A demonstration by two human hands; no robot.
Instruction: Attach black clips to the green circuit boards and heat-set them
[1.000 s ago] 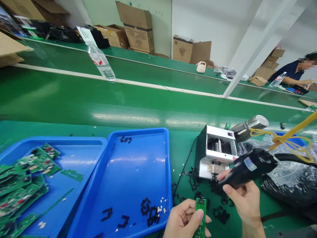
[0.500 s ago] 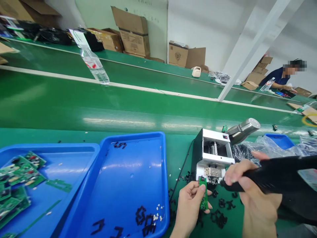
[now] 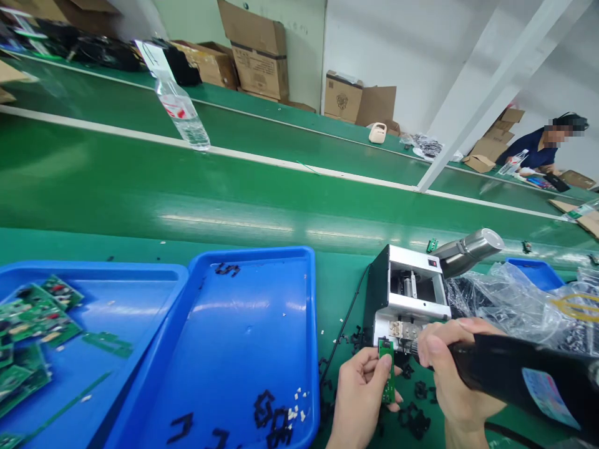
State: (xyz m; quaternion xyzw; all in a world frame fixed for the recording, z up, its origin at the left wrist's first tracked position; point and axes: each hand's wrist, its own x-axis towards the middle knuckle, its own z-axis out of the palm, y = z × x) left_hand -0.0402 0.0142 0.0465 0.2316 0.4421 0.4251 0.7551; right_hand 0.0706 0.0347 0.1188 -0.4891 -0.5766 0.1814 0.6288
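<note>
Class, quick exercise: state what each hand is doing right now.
Left hand: closed, holding a narrow green circuit board.
Right hand: closed, gripping a black handheld power tool.

Table (image 3: 341, 299) w/ 2 trays side by side: L tray (image 3: 93, 268) holds PCBs (image 3: 37, 318), R tray (image 3: 248, 262) has plastic bits (image 3: 274, 408). Machine (image 3: 407, 293) right of trays, plastic bag (image 3: 510, 312) right of that. L hand (image 3: 360, 399) w/ small PCB (image 3: 386, 371) just in front of machine, R hand (image 3: 449, 368) w/ handheld tool (image 3: 519, 374) beside it. Belt (image 3: 187, 181) behind, bottle (image 3: 180, 112) on it, boxes (image 3: 257, 53) by far wall, co-worker (image 3: 538, 146) far right
</note>
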